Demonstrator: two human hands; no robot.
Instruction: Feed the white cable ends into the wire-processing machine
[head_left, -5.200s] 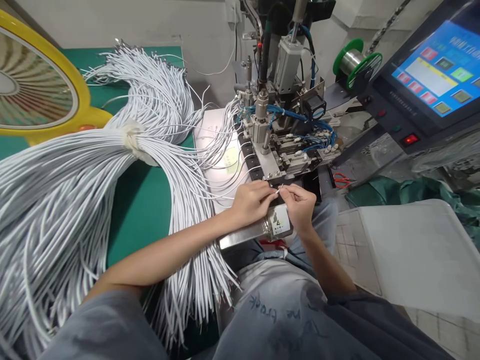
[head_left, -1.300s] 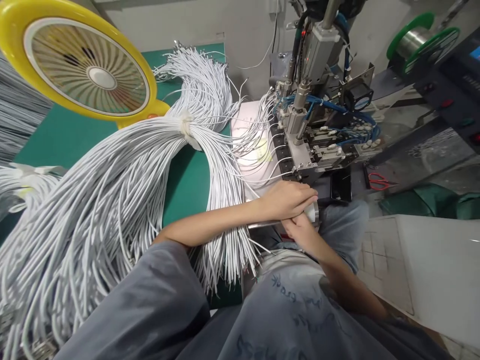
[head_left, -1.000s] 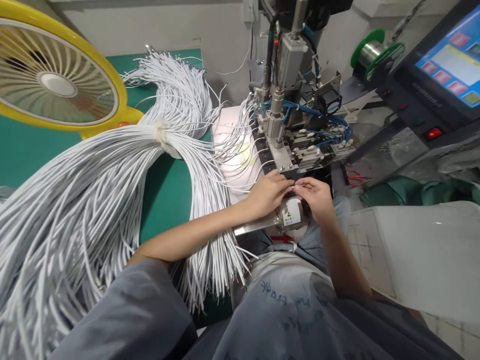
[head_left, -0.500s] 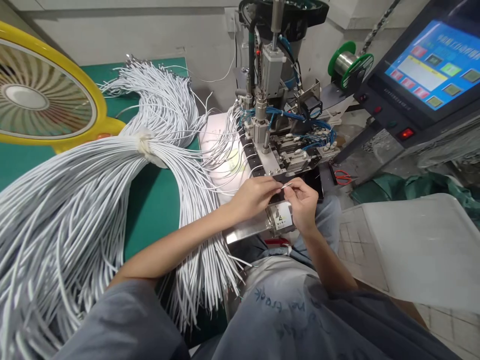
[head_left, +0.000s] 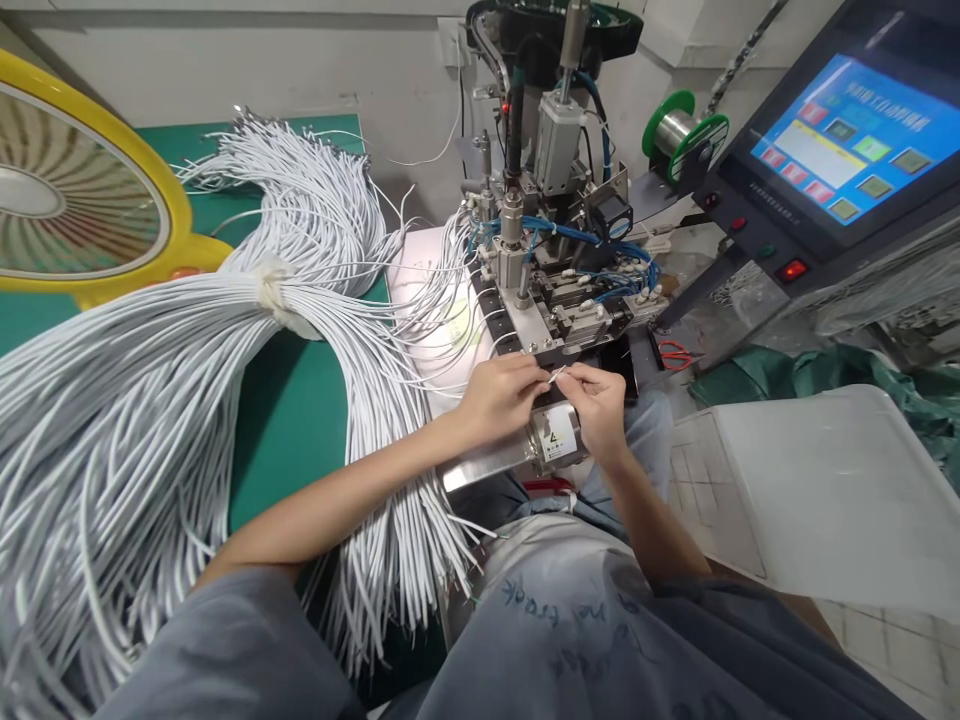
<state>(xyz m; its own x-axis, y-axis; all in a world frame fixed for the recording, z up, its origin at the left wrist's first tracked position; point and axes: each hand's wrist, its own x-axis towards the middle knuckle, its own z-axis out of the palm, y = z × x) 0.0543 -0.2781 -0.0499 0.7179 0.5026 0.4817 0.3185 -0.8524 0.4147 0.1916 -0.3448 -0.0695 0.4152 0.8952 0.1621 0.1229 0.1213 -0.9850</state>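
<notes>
My left hand (head_left: 501,396) and my right hand (head_left: 600,398) meet in front of a small assembly machine (head_left: 559,260). Both pinch the end of a thin white wire (head_left: 556,375) between fingertips, just before the machine's black fixture. A row of white wires (head_left: 457,320) lies on the metal plate and feeds into the machine's left side. A huge tied bundle of white wires (head_left: 187,360) spreads over the green mat (head_left: 289,410) to my left, under my left forearm.
A yellow fan (head_left: 82,190) stands at the far left. At the right sit a control panel with a blue screen (head_left: 840,130), a green solder spool (head_left: 679,125), red scissors (head_left: 675,355) and a white plastic tray (head_left: 825,490). A labelled metal cylinder (head_left: 555,440) is under my hands.
About a second ago my right hand was tucked low under my left wrist; it has come up to meet the left hand at the wire end. The view swung back right toward the machine.
</notes>
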